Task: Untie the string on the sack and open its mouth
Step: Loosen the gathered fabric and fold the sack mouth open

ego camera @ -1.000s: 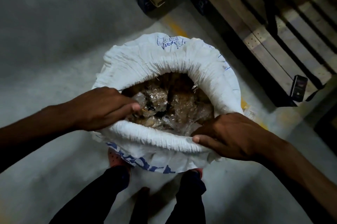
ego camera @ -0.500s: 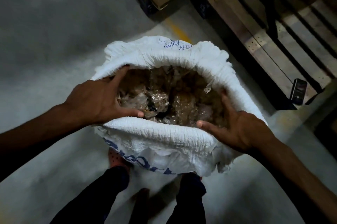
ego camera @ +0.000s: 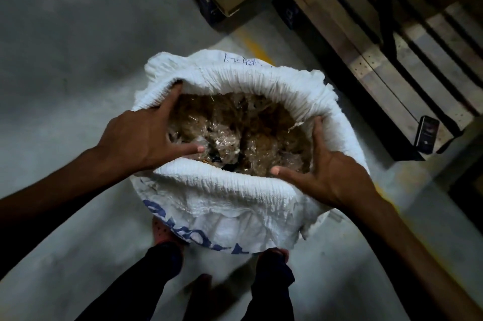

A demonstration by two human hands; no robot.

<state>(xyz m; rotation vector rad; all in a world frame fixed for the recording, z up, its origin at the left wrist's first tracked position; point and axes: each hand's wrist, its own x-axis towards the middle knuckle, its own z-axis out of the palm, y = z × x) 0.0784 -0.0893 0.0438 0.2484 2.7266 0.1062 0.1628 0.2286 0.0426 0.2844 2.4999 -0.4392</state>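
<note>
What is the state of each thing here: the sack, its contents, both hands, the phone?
sack: upright, mouth open, rim rolled down
plastic-wrapped contents: exposed inside
left hand: spread, pressing the rim
right hand: spread, pressing the rim
phone: leaning on the pallet

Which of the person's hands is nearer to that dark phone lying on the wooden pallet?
The right hand. It presses the sack's rim on the side facing the phone; the left hand spreads the opposite rim, across the open mouth.
</note>
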